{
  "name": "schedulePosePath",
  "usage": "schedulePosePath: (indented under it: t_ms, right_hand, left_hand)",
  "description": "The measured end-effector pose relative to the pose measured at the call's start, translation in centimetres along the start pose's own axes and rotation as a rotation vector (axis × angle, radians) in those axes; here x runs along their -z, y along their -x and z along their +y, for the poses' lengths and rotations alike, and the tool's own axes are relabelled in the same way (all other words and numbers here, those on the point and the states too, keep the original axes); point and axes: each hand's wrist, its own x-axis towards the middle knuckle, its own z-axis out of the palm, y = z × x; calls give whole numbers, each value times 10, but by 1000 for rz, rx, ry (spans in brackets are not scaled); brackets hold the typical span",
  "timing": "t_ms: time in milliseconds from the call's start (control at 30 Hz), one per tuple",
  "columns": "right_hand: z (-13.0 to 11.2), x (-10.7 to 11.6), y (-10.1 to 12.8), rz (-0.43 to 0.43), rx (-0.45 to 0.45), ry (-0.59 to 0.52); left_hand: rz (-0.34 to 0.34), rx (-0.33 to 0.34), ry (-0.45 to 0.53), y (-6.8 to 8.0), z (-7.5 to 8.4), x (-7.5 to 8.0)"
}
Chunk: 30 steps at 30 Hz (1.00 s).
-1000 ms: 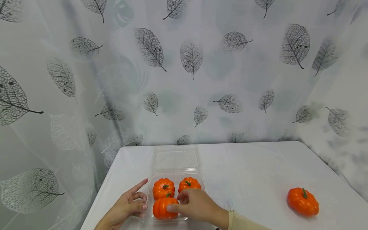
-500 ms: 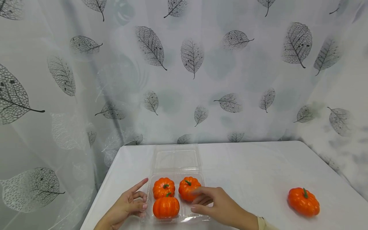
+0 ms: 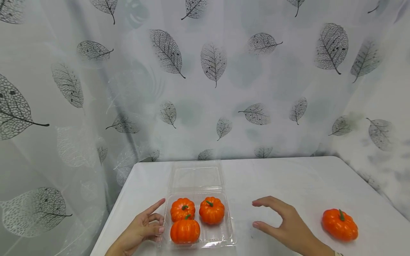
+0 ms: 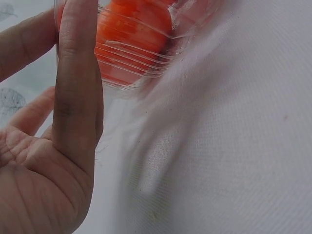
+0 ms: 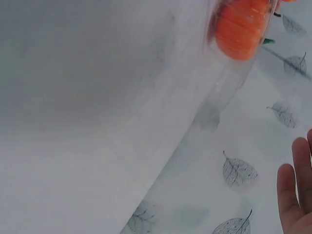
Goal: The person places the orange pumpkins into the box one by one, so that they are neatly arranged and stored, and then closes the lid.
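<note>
Beside the left wall of a clear plastic clamshell container (image 3: 218,233), my left hand (image 3: 141,229) rests its fingers and thumb against the side. The index finger points up along the wall; in the left wrist view the thumb (image 4: 75,63) lies straight beside the ridged plastic. Three small orange pumpkins sit inside: a back left one (image 3: 180,209), a back right one (image 3: 212,210) and a front left one (image 3: 185,231) lying tipped. My right hand (image 3: 288,224) hovers over the table with thumb and fingers spread, holding nothing. Farther right lies another orange pumpkin (image 3: 340,225), stem upward.
The container's lid (image 3: 196,177) lies folded back toward the table's far edge. A white cloth covers the table (image 3: 275,181). Behind it hangs a pale curtain (image 3: 237,89) printed with leaves.
My right hand has let go of the front left pumpkin and moved right, out of the container, its fingers spreading. The left hand has stayed at the container's side.
</note>
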Motion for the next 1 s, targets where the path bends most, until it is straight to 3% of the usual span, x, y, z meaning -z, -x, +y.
schedulePosePath:
  t_ms: [233, 400, 500, 633, 733, 833, 1000]
  right_hand:
    - [24, 26, 16, 221, -86, 118]
    - [47, 50, 24, 344, 13, 96]
    - [60, 67, 28, 393, 50, 152]
    - [76, 85, 38, 437, -47, 202]
    - [86, 96, 49, 418, -200, 198]
    - [98, 107, 59, 342, -334, 200]
    - [120, 124, 71, 233, -484, 232]
  left_hand:
    - [-5, -2, 1, 0, -1, 0]
    - [-2, -2, -2, 0, -2, 0]
    - [3, 2, -2, 0, -2, 1]
    - [7, 6, 0, -1, -1, 1]
    - [7, 4, -1, -1, -1, 1]
    - [12, 9, -2, -1, 0, 1]
    - [33, 24, -11, -2, 2, 0]
